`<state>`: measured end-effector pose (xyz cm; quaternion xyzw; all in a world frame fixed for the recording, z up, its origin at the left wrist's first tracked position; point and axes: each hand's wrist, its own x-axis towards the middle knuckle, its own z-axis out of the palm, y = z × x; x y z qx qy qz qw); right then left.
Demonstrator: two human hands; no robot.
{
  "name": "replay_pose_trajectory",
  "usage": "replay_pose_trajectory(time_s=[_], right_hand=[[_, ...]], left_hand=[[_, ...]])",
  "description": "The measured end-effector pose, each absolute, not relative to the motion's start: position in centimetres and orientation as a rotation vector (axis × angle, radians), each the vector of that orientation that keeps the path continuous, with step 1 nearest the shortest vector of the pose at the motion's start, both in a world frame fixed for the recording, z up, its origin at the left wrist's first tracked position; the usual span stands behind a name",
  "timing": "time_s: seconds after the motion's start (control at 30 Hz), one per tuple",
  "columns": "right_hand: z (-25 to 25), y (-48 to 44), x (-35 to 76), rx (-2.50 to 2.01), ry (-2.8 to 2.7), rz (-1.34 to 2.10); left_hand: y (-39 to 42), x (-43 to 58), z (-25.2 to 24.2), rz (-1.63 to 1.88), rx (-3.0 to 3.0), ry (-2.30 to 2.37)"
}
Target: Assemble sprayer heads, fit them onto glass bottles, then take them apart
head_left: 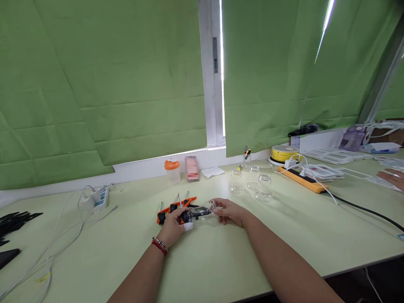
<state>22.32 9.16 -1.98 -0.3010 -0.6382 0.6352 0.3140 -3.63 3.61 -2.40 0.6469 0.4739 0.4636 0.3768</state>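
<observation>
Two hands support one clear glass vessel (204,216), which lies sideways between the fingers. The left hand (173,228), its thumb wrapped in white, pinches the narrow black end; the right hand (232,211) curls its fingers around the wide end, thumb against the wall. A slim black part (202,213) shows within the vessel's outline. As judged from this position, that part is already in place lengthwise; whether it is fixed cannot be told. Three clear glass vessels (264,189), unheld, stand beyond and to the right of the right fingers. Several orange-and-black tools with metal rods (174,207) lie just beyond the left fingers; contact is not discernible.

Surface: pale yellow-green tabletop (126,256). Straight ahead of the fingers, near its back edge, stand an orange-lidded clear cup (172,171) and a small pink box (192,168). Far right of the fingers are an orange power strip (301,182) and another person's hand (391,177). Green blinds (110,84) hang behind.
</observation>
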Motion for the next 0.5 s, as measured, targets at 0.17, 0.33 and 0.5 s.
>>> replay_pose_trajectory(time_s=[0.17, 0.33, 0.5], right_hand=[[-2.1, 9.3, 22.2, -0.800, -1.707, 1.683], [-2.7, 9.9, 22.0, -0.891, -1.678, 1.647], [-2.9, 10.1, 21.6, -0.998, -1.655, 1.638]], left_hand=[[3.3, -3.4, -2.3, 1.179, 1.588, 1.196], [2.8, -2.9, -1.6, 1.166, 1.638, 1.170], [2.6, -2.5, -1.4, 1.174, 1.607, 1.193]])
